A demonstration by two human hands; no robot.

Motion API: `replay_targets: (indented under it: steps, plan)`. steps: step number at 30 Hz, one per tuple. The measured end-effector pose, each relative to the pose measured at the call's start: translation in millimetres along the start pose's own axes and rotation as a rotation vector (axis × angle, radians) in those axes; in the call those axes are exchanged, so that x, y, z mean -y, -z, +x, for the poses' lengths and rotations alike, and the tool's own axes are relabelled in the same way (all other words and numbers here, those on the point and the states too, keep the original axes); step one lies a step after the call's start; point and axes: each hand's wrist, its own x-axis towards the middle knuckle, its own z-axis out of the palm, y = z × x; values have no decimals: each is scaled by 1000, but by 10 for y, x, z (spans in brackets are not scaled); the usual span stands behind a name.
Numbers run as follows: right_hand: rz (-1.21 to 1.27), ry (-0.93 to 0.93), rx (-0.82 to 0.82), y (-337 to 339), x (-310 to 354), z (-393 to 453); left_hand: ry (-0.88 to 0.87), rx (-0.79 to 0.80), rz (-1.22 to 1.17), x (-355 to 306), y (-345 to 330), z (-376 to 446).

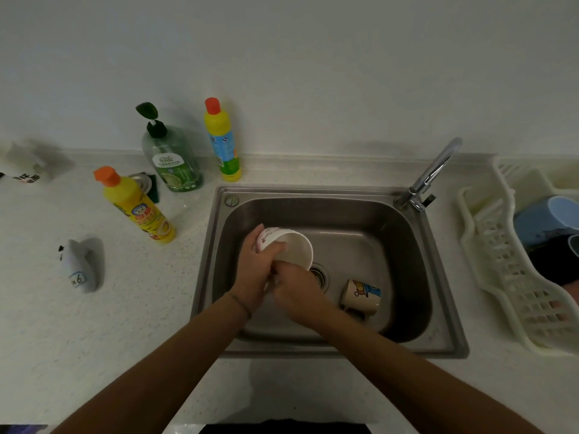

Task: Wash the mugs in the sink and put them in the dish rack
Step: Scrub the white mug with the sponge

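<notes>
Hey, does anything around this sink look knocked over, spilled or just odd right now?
Nothing looks spilled or broken. One cartoon mug lies on its side on the sink floor beside the drain, waiting to be washed. The left hand grips the white mug above the basin. The faucet shows no running water.

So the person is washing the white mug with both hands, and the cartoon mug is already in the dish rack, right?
Not quite. The head view shows the cartoon mug lying in the sink, not in the dish rack. Both hands, left hand and right hand, are on the white mug.
</notes>
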Motion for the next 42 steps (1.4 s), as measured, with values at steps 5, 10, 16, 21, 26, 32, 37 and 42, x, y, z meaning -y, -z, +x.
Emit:
replay_targets:
  steps: [5, 10, 16, 21, 26, 32, 37, 42]
  plan:
    - [-508, 88, 84, 155, -248, -34, -45, 70, 39, -59, 53, 27]
    - [-72, 30, -7, 35, -38, 54, -11, 1, 26, -82, -11, 34]
    - [-272, -23, -19, 47, -82, 33, -40, 20, 75, -73, 7, 9]
    - [-300, 130, 11, 25, -178, -25, -14, 20, 90, -84, 97, 70]
    - [55, -127, -210, -120, 43, -3, -12, 0, 102, -104, -44, 32]
    - [-469, 192, 55, 120, -330, -85, 87, 132, 126, -186, 87, 75]
    - [-575, 231, -78, 230, -406, 49, 237, 340, 185, -388, 110, 91]
    - [-440, 114, -308, 258, -237, 126, 67, 203, -115, -353, 27, -39]
